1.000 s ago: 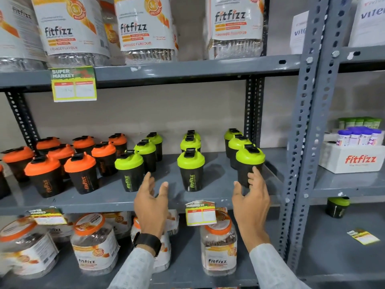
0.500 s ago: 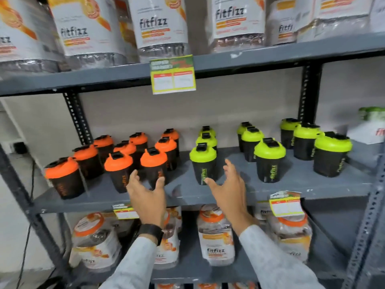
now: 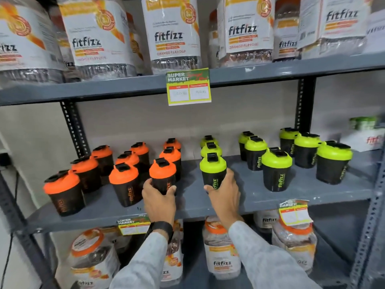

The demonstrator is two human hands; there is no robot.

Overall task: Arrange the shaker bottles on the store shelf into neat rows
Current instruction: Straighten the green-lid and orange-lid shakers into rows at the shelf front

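Shaker bottles, black plastic cups with domed flip-cap lids, are standing on the middle grey metal shelf (image 3: 260,197) in two colour groups. The left hand (image 3: 159,202) is gripping the front orange-lidded shaker bottle (image 3: 163,176), its fingers wrapping round the lower body with the thumb showing on the bottle's right side; a black wristband (image 3: 161,228) is sitting just behind that hand. The right hand (image 3: 226,197) is gripping the front green-lidded shaker bottle (image 3: 213,171), thumb pressing on the left of the printed logo and the remaining fingers curling round the far right side. Whether either bottle is resting on the shelf or lifted cannot be told. To the left of the left fingers, the other orange-lidded shakers (image 3: 91,174) are standing in loose diagonal lines; beyond the right fingers, two more green lids are lining up directly behind the held bottle, and further right the remaining green-lidded shakers (image 3: 291,159) are standing in slanting rows. Above the fingers, large clear tubs with white labels (image 3: 173,32) are filling the upper shelf, where a yellow-green price tag (image 3: 188,87) is hanging. Below the wrists, orange-lidded clear jars (image 3: 221,247) are occupying the bottom shelf.
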